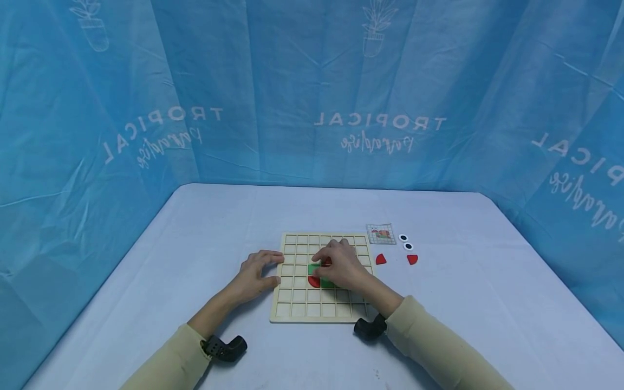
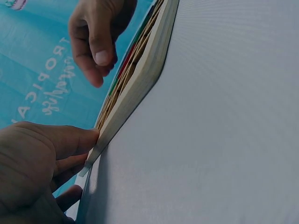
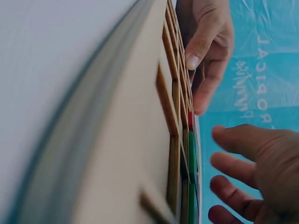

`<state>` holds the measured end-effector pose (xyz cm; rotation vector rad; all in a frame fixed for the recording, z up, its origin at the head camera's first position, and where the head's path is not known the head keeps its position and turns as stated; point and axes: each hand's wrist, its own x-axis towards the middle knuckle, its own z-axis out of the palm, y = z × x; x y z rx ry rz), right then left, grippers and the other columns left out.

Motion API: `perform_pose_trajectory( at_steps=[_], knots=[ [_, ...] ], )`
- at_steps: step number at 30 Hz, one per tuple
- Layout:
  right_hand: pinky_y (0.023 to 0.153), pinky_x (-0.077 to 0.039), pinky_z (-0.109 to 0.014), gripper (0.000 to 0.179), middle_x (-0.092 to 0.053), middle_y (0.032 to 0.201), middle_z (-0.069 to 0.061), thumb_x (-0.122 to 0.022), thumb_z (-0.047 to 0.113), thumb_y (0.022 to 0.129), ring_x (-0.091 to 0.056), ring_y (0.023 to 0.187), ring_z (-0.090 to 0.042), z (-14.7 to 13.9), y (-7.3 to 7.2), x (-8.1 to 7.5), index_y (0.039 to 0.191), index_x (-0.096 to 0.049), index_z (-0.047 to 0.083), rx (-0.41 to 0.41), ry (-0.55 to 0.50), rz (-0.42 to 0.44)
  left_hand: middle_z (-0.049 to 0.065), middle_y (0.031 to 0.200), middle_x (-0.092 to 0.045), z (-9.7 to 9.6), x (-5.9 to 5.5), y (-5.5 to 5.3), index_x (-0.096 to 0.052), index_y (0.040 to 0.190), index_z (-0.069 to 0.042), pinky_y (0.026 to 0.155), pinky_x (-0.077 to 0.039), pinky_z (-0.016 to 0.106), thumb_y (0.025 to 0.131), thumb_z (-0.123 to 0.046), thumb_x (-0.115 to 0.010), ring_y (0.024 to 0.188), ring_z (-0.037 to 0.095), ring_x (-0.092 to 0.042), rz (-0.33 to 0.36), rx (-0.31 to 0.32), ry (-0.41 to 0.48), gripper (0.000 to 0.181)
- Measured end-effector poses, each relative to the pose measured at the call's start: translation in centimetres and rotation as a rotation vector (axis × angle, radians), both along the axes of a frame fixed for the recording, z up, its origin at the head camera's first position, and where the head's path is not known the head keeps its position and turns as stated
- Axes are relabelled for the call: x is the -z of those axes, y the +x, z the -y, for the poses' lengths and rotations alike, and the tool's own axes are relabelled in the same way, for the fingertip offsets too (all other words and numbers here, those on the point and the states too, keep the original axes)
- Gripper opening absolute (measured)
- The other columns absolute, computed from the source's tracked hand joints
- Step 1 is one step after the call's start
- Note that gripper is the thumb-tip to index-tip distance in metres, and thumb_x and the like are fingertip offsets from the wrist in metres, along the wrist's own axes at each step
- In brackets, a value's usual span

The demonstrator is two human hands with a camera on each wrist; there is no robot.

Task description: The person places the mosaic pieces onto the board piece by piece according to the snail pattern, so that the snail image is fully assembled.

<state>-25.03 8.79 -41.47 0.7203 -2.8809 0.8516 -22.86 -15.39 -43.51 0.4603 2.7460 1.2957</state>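
Observation:
A pale wooden grid board (image 1: 291,310) lies on the table. My left hand (image 1: 255,276) rests at its left side, thumb and fingertips against the edge; the left wrist view shows the thumb (image 2: 79,140) at the rim. Over the board's middle is my right hand (image 1: 341,265), its fingers (image 3: 233,163) apart with nothing between them in the right wrist view. Below it, a red rounded piece (image 1: 314,282) and a green square (image 1: 312,268) sit in grid cells. Another red piece (image 1: 326,261) and more green show partly, hidden by the hand.
Right of the board lie two red quarter-round pieces, one near its edge (image 1: 381,259) and one farther out (image 1: 412,259). Two white discs with black centres (image 1: 408,246) are behind them. A small printed pattern card (image 1: 381,234) lies by the board's far right corner.

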Motion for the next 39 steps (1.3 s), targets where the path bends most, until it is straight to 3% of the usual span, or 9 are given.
perform_pose_trajectory(
  at_steps=[5,13,19,24,28,39],
  knots=[
    [0.072,-0.034,-0.031,0.025,-0.063,0.091,-0.001,-0.075,0.025,0.078,-0.042,0.089,-0.017,-1.0,0.3,-1.0,0.101,-0.074,0.015,0.024,-0.043,-0.018,0.007,0.139,-0.048,0.1,0.0,0.1,-0.057,0.125,-0.006,0.111,-0.012,0.055,0.082,-0.010,-0.068,0.134,0.031,-0.030,-0.017,0.006,0.001,0.045],
    [0.076,-0.041,-0.034,0.028,-0.061,0.097,-0.001,-0.076,0.026,0.077,-0.046,0.097,-0.019,-4.8,0.2,-1.6,0.103,-0.073,0.016,0.181,-0.055,0.004,0.006,0.139,-0.047,0.0,-0.1,0.2,-0.057,0.125,-0.007,0.112,-0.012,0.054,0.081,-0.011,-0.068,0.135,0.030,-0.029,-0.002,-0.007,-0.001,0.046],
    [0.079,-0.041,-0.040,0.032,-0.062,0.099,-0.007,-0.075,0.027,0.077,-0.045,0.100,-0.025,-8.9,0.2,-1.2,0.105,-0.072,0.013,0.307,-0.010,-0.008,0.005,0.140,-0.047,0.1,-0.1,0.2,-0.057,0.126,-0.007,0.112,-0.012,0.054,0.082,-0.011,-0.068,0.136,0.030,-0.029,-0.006,0.000,-0.001,0.046],
    [0.082,-0.037,-0.044,0.037,-0.061,0.104,-0.014,-0.073,0.030,0.079,-0.043,0.103,-0.030,-12.4,0.3,-0.6,0.109,-0.070,0.009,0.406,0.043,0.030,0.006,0.140,-0.047,0.1,-0.1,0.3,-0.057,0.126,-0.008,0.111,-0.013,0.055,0.082,-0.012,-0.067,0.135,0.031,-0.030,-0.011,0.002,-0.006,0.046],
    [0.075,-0.039,-0.041,0.041,-0.059,0.106,-0.016,-0.072,0.032,0.079,-0.043,0.102,-0.031,-14.7,0.5,-0.6,0.111,-0.068,0.007,0.476,0.062,0.067,0.005,0.140,-0.047,0.1,-0.1,0.3,-0.057,0.126,-0.007,0.112,-0.012,0.055,0.082,-0.011,-0.067,0.135,0.030,-0.030,-0.010,-0.002,-0.004,0.045],
    [0.079,-0.038,-0.048,0.047,-0.058,0.109,-0.023,-0.070,0.031,0.080,-0.042,0.102,-0.037,-17.9,1.1,0.1,0.115,-0.064,0.000,0.564,0.114,0.092,0.006,0.140,-0.047,0.1,-0.1,0.3,-0.057,0.126,-0.007,0.112,-0.012,0.054,0.082,-0.011,-0.067,0.135,0.031,-0.029,-0.007,-0.004,-0.007,0.045]
  ],
)
